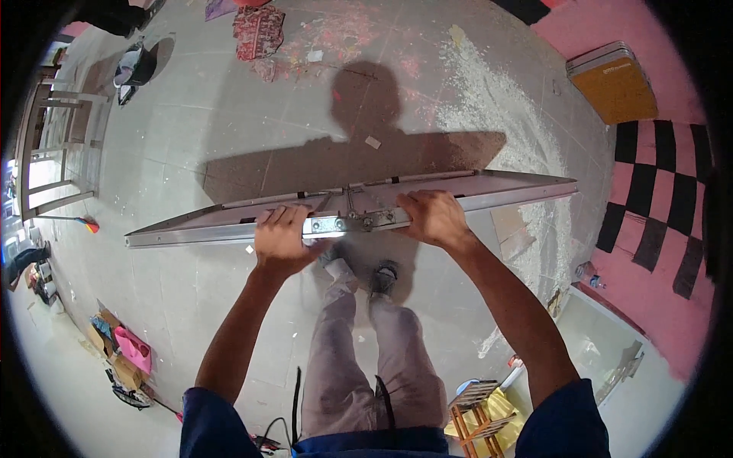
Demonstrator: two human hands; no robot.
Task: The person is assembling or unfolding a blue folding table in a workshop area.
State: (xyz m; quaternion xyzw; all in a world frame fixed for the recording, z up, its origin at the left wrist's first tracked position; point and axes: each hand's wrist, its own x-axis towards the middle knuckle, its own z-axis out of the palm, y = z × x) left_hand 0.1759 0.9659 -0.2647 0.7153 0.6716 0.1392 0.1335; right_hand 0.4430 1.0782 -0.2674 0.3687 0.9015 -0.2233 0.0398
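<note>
A long folding table [511, 197] with a silver metal frame is held up before my legs, its narrow edge toward me. Metal latches [343, 224] sit at the middle of that edge. Left of them, my left hand [282, 238] wraps its fingers over the frame. My right hand [437, 219] grips the same edge just right of the latches. Folded bars and a hinge [351, 200] show on the table's inner side. Its far underside is hidden.
White powder [527, 130] streaks the tiled floor at right. A crumpled red sack [258, 32] and a dark bucket [134, 67] lie farther off. Pink walls with checks [657, 172] border the right. A wooden rack [482, 416] stands near my right leg, cardboard boxes [126, 366] at lower left.
</note>
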